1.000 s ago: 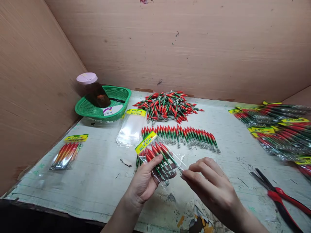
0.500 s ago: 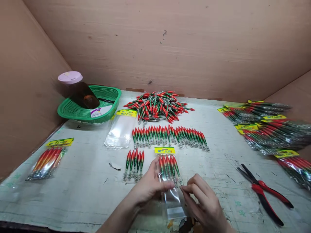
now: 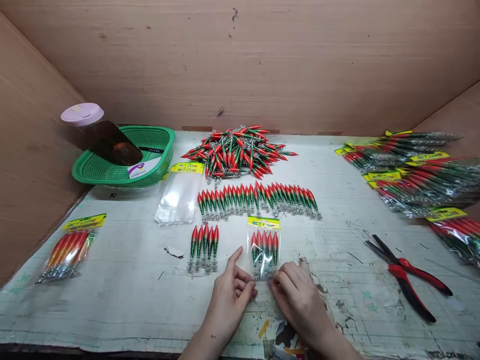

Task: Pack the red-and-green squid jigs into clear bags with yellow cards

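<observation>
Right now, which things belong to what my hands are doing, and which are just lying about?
In hand: lure bag, pinched by left hand and right hand; five loose lures; row of lures; empty bags.
Lying about: pliers; green basket; bottle; filled packs.

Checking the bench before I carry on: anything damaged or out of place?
Yes. The table covering is torn and peeling beside the right hand, which with the left hand pinches the packet. The pink-lidded jar lies tilted in the green basket.
</observation>
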`<state>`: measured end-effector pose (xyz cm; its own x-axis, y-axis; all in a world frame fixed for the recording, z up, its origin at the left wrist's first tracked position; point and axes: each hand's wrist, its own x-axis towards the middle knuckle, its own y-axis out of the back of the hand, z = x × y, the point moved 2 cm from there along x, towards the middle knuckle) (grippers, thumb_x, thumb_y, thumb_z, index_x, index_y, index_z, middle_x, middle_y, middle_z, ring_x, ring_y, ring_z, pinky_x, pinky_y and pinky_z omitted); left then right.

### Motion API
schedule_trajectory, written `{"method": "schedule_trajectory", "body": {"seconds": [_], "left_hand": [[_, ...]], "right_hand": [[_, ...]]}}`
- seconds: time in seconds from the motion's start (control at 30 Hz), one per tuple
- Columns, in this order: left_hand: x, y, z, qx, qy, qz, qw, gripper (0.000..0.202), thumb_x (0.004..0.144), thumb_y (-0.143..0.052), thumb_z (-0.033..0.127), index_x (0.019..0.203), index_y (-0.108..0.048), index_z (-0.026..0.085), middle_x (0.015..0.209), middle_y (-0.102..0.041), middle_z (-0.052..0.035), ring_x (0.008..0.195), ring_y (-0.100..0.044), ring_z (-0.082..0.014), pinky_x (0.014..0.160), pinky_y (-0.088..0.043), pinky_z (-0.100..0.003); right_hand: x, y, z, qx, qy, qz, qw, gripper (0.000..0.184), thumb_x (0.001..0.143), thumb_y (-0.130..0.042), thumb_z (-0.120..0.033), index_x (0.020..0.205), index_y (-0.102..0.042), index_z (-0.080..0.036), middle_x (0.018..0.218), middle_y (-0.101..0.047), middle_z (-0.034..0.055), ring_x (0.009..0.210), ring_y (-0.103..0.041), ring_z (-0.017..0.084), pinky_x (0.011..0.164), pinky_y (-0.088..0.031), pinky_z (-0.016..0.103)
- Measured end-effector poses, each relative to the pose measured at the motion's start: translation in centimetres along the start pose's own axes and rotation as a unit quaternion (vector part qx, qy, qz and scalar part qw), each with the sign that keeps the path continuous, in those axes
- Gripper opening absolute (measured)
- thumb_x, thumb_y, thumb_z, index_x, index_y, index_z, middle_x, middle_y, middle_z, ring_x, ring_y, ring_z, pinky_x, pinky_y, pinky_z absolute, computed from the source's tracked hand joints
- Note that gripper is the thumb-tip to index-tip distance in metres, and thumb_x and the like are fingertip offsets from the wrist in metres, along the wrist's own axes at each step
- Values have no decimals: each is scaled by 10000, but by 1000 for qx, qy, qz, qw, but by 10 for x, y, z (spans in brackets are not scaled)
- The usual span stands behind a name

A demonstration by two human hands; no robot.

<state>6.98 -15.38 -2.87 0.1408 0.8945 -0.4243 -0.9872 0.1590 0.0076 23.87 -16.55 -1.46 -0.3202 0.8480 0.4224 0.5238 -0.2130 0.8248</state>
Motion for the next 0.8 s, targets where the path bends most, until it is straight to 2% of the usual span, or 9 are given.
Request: {"method": "schedule_trajectory", "body": {"seconds": [0.1, 0.17, 0.27, 0.37, 0.5, 0.6, 0.67, 0.73, 0.8], "left_hand": [[0, 0, -3, -1, 16, 0, 1000, 697, 796, -632, 241, 1409, -318, 140, 692, -595, 25, 562, -652, -150, 569, -514, -250], [-1, 0, -4, -17, 36, -10, 999, 732, 785, -646, 264, 1410, -291, 123, 674, -585, 34, 551, -641, -147, 557, -502, -245], [0, 2, -5, -37, 53, -28, 997, 751, 767, -660, 278, 1397, -285, 113, 678, -584, 37, 547, -600, -119, 552, -465, -222], [1, 3, -8, -63, 62, -41, 995, 777, 753, -658, 319, 1398, -267, 132, 689, -574, 46, 549, -561, -102, 552, -443, -215], [1, 3, -12, -81, 65, -48, 993, 757, 772, -623, 339, 1401, -245, 151, 704, -553, 51, 561, -546, -100, 562, -461, -235], [1, 2, -14, -78, 55, -43, 995, 729, 781, -603, 316, 1397, -243, 163, 692, -548, 57, 566, -562, -106, 567, -482, -243], [1, 2, -15, -62, 45, -34, 996, 722, 780, -593, 297, 1394, -240, 160, 685, -560, 56, 563, -585, -116, 569, -501, -254], [1, 1, -17, -36, 34, -21, 999, 725, 776, -588, 287, 1395, -233, 156, 677, -574, 55, 551, -610, -128, 566, -522, -267], [2, 0, -18, -21, 31, -6, 999, 738, 777, -584, 291, 1402, -216, 156, 662, -579, 58, 549, -646, -152, 569, -545, -288]], "right_hand": [[-1, 2, -3, -2, -17, 3, 1000, 168, 898, -479, -93, 755, -526, -168, 693, -501, 23, 651, -456, 152, 599, -361, 257], [-2, 4, -9, 34, -26, -5, 999, 121, 900, -499, -118, 797, -542, -165, 714, -516, 28, 661, -478, 154, 598, -378, 257], [-4, 0, -22, 131, -38, -55, 989, 108, 911, -480, -125, 867, -563, -177, 755, -549, 30, 683, -529, 149, 601, -424, 248], [-6, -13, -31, 200, -65, -115, 971, 109, 914, -480, -143, 941, -572, -194, 799, -572, 33, 707, -572, 150, 606, -470, 242], [-12, -33, -29, 190, -103, -147, 965, 84, 867, -527, -117, 885, -548, -196, 805, -558, 28, 704, -582, 155, 589, -477, 241], [-14, -41, -27, 144, -95, -165, 971, 104, 852, -501, -104, 817, -507, -202, 800, -547, 28, 667, -562, 155, 545, -451, 242], [-11, -40, -27, 133, -69, -161, 976, 96, 864, -468, -122, 819, -497, -203, 799, -554, 37, 659, -558, 168, 541, -448, 258], [-9, -31, -28, 176, -57, -156, 970, 108, 890, -432, -152, 813, -485, -206, 785, -558, 36, 654, -557, 166, 549, -452, 259], [-11, -17, -22, 253, -93, -150, 951, 151, 924, -408, -196, 787, -470, -214, 748, -544, 19, 639, -546, 147, 553, -448, 239]]}}
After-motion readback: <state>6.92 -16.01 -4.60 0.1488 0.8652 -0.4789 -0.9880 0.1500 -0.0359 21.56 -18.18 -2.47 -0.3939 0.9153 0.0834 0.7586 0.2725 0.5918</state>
